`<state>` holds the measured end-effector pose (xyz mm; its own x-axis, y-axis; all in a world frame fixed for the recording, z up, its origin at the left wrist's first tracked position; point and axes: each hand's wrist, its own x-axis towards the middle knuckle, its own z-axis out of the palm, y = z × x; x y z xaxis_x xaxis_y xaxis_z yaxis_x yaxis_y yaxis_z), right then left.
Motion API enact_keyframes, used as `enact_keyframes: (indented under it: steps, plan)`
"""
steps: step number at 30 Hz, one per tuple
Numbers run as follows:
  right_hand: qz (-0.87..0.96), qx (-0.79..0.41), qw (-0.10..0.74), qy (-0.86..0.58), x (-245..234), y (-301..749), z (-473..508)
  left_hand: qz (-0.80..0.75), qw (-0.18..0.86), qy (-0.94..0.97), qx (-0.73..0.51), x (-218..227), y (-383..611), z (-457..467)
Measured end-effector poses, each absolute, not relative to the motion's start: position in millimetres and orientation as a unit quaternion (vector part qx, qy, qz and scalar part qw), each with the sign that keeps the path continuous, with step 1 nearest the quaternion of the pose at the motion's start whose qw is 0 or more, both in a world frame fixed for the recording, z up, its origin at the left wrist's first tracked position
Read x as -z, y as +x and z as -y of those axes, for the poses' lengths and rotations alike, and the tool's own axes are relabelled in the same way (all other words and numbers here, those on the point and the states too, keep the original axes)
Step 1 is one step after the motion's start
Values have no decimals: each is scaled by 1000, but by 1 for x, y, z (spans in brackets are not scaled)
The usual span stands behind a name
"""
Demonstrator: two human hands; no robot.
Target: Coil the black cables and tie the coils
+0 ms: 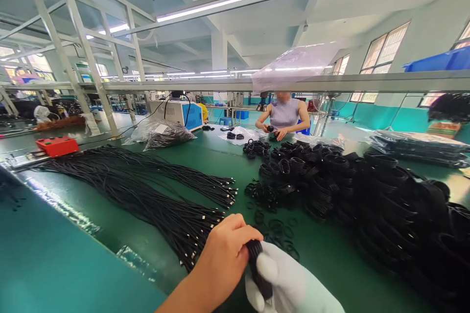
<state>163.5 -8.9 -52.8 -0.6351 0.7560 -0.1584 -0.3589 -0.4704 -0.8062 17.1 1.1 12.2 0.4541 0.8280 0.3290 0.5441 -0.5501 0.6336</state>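
Note:
Low in the middle of the head view, a coiled black cable [259, 274] is held between my two hands. My bare left hand [227, 254] has its fingers closed round the coil's upper end. A white glove covers my right hand [279, 274], whose thumb and fingers grip the coil from the right. Just beyond my hands lie several loose black bands [281, 232] on the green table [205, 159]. To the left, long straight black cables [147, 200] with metal plug ends are spread out, their tips close to my left hand.
A big heap of coiled black cables [348, 195] covers the right side. Across the table, a person [284, 115] handles black coils. A red box [58, 145], a bag of dark items [161, 133] and a blue-and-white machine [183, 113] stand left. A shelf rail [220, 85] crosses above.

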Motion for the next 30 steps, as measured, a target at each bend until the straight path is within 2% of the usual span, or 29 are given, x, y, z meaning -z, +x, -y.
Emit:
enact_keyframes:
  steps: [4, 9, 16, 20, 23, 25, 30]
  plan:
    - [296, -888, 301, -183, 57, 165, 6, -460, 259, 782, -331, -7, 18, -1]
    - [317, -878, 341, -111, 46, 164, 8, -468, 270, 761, -360, -3, 15, -1]
    - [321, -856, 373, -160, 58, 150, 12, -467, 324, 722, -394, -5, 13, -1]
    - [297, -824, 430, -218, 66, 140, 8, -495, 276, 744, -353, -15, 15, -2]
    - [283, -824, 449, -198, 58, 142, 7, -543, 241, 747, -298, -25, 11, -10]
    - [262, -844, 438, -167, 50, 146, 8, -515, 289, 757, -279, -29, 2, -18]
    - [164, -900, 378, -143, 40, 147, 12, -313, 546, 728, -272, -20, -23, -37]
